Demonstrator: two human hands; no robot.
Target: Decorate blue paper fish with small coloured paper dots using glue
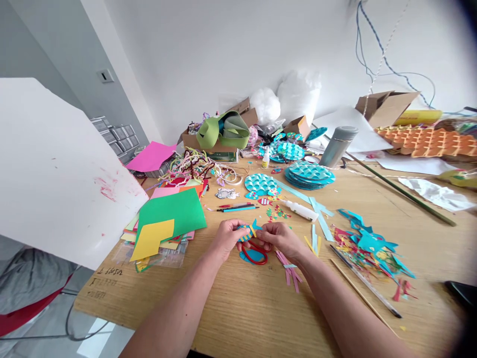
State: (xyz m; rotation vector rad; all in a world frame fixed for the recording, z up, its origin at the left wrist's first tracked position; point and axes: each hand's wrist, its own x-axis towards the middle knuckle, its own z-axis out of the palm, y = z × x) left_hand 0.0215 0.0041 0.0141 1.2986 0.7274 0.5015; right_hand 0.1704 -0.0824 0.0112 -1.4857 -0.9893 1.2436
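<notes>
My left hand [226, 236] and my right hand [279, 237] meet over the wooden table [261, 303], both pinching a small blue paper fish with yellow stripes [247, 231] held between them. Right under the hands lie red-handled scissors [256, 251] on a blue paper scrap. Pink paper strips [289, 271] lie just right of the scissors. A white glue bottle [300, 209] lies a little beyond my right hand.
A stack of coloured paper [167, 219] with a green and a yellow sheet lies to the left, beside a white board [55, 169]. Blue paper scraps [368, 243], sticks [367, 286], teal scaled discs [309, 174], pencils [238, 207], a grey flask [338, 145] and boxes crowd the far side.
</notes>
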